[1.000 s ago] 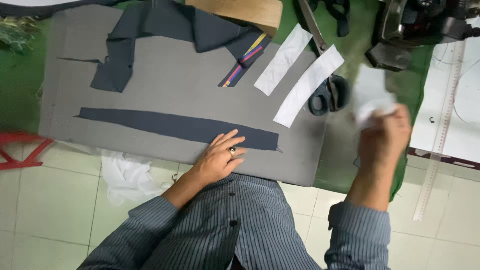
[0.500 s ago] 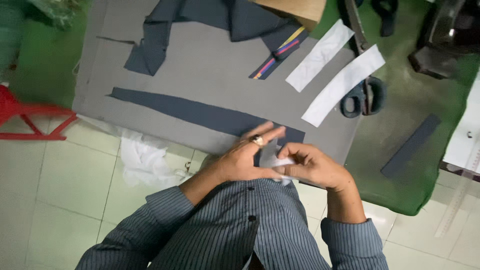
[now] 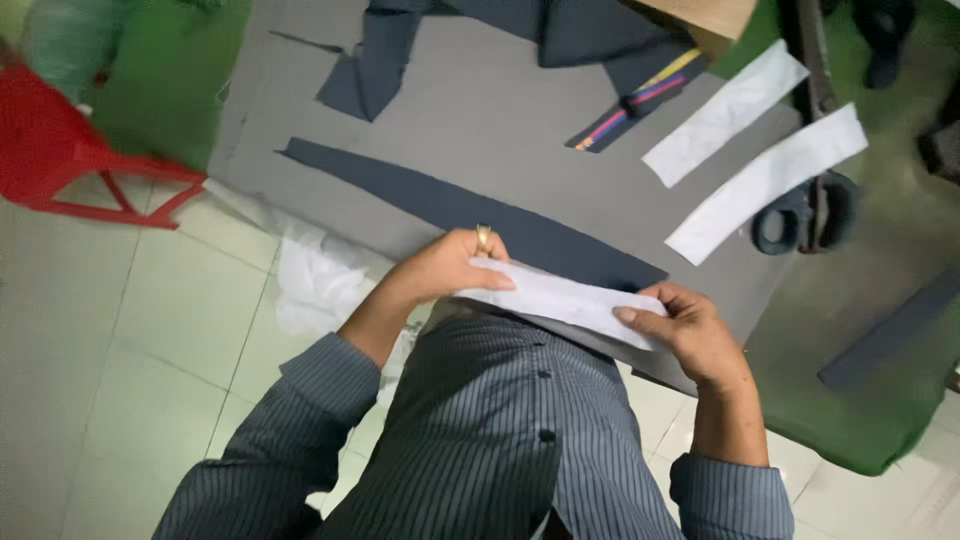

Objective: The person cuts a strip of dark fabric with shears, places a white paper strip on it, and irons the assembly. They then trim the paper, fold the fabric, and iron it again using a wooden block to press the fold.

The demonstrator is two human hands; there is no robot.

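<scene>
A white strip of stiff fabric (image 3: 565, 297) is stretched between both hands at the near edge of the table. My left hand (image 3: 450, 268), with a ring on one finger, pinches its left end. My right hand (image 3: 685, 330) grips its right end. Just beyond the strip lies a long, tapered dark navy fabric piece (image 3: 470, 215) on a large grey cloth (image 3: 500, 130) that covers the green table (image 3: 880, 400).
Two more white strips (image 3: 725, 110) (image 3: 770, 180) lie to the right, next to black scissors (image 3: 810, 210). Dark navy cut pieces (image 3: 540, 30), coloured pencils (image 3: 630, 105) and a wooden box (image 3: 705, 15) sit at the back. A red stool (image 3: 70, 150) and white scraps (image 3: 320, 285) are on the tiled floor.
My right hand brought a white piece from the far right down to the table's near edge; my left hand left the navy piece and took the other end. The strip is now spread between them.
</scene>
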